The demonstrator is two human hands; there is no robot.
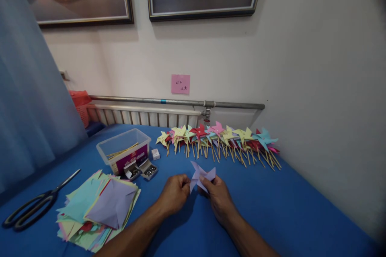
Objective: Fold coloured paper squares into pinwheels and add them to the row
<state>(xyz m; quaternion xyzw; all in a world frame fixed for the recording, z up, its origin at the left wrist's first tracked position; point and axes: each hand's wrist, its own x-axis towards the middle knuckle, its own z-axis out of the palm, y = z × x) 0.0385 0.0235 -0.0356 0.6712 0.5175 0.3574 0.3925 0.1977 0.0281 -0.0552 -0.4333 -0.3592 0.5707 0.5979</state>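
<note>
A lilac paper pinwheel (196, 175) with folded blades is held up over the blue cloth, in front of me. My right hand (217, 194) grips it, thumb on its front and fingers behind. Close to its left blade is my left hand (176, 192), fingers curled together in a pinch; what lies between those fingertips is too small to make out. No stick shows on this pinwheel. To the left of my hands lie two small open boxes of metal pins (148, 170) and a stack of cut coloured paper squares (113, 204), lilac on top.
Many finished pinwheels on sticks (217, 136) lie in a row along the back. A clear plastic tub (104, 154) holds wooden sticks. Large black-handled scissors (39, 204) rest at far left, and a small closed box (155, 154) stands by the tub. Behind are a radiator (144, 118) and pipe.
</note>
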